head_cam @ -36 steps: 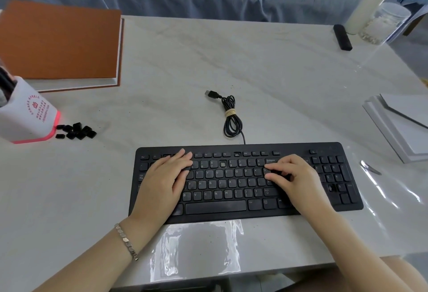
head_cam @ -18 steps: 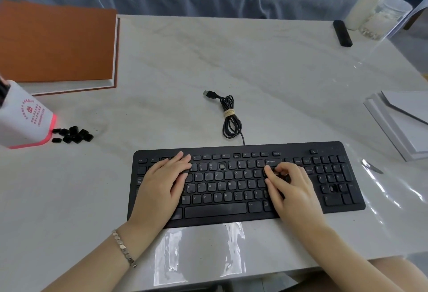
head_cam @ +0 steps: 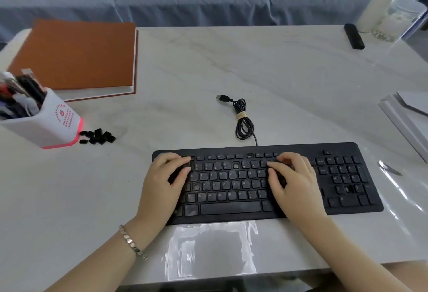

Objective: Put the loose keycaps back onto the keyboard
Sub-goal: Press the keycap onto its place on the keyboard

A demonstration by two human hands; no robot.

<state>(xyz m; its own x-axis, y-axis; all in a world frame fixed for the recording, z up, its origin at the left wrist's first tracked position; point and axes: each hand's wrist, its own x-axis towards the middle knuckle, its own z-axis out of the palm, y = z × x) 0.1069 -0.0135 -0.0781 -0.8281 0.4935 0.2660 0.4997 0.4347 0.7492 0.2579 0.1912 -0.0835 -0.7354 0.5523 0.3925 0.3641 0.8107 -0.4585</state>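
Several spares: small black plastic loose keycaps (head_cam: pixel 97 136) lie heaped on the pale marble table (head_cam: pixel 289 83), well left of and beyond the keyboard.
Nearer hand: left hand (head_cam: pixel 162 183); the heap lies up and left of it.
Hands: left and right hand (head_cam: pixel 294 183) rest bent fingers on keys, with nothing visibly gripped.
Keyboard: flat black corded keyboard (head_cam: pixel 347 148), long axis left-right, with a few bare sockets.
Obstacle: white pink-based pen pot (head_cam: pixel 46 125), just beside the heap.

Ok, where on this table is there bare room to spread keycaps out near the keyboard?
Bare tabletop lies left of the keyboard, below the loose keycaps, and between the coiled USB cable and the white stack. Crowded: pen holder with keycaps, far-right corner with bottle and jar.
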